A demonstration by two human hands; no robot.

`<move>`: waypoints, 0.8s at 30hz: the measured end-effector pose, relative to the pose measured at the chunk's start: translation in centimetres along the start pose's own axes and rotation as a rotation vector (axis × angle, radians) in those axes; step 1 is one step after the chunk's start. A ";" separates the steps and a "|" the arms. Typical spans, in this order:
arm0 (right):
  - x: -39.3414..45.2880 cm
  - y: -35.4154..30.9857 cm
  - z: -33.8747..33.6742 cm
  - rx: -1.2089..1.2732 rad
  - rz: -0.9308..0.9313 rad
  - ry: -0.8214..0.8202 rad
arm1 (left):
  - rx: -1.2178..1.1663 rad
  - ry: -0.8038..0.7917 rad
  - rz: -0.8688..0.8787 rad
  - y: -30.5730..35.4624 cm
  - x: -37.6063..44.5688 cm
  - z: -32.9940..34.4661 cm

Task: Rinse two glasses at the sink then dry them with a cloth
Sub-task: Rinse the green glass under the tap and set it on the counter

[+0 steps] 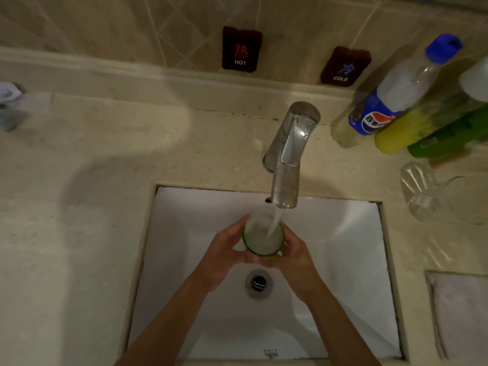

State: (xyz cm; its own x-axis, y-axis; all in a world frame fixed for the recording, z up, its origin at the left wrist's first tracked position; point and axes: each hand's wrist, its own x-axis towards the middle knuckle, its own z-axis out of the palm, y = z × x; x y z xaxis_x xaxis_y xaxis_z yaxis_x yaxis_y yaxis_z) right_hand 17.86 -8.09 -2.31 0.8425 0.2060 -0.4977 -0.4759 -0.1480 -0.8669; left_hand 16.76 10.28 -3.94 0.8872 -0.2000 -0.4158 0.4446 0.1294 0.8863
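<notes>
A green-rimmed glass (260,240) stands upright over the white sink (351,233), held between both hands. My left hand (221,256) wraps its left side and my right hand (295,256) wraps its right side. Water runs from the chrome faucet (289,154) straight into the glass, which is frothy and nearly full. A second clear glass (422,191) lies on the counter to the right of the sink. A white cloth (462,313) lies folded on the counter at the lower right.
Several bottles (396,101) lean against the wall at the back right. HOT (240,48) and COLD (343,66) signs sit on the tiled ledge. The drain (258,283) is below my hands. Beige stone counter (79,233) stretches to the left.
</notes>
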 end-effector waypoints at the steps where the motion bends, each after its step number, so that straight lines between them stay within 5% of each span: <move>1: -0.1 0.1 0.0 -0.004 0.004 -0.011 | -0.007 -0.013 -0.009 -0.1 0.0 -0.1; 24: 0.2 2.1 0.0 0.029 0.032 0.008 | -0.062 -0.020 -0.045 -1.5 0.0 -0.1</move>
State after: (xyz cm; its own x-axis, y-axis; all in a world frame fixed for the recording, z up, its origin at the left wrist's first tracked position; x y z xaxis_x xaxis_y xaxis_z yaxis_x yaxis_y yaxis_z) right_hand 17.05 -8.36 -4.27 0.8284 0.1940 -0.5254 -0.5101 -0.1262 -0.8508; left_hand 16.07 10.22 -5.29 0.8638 -0.2265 -0.4501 0.4912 0.1793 0.8524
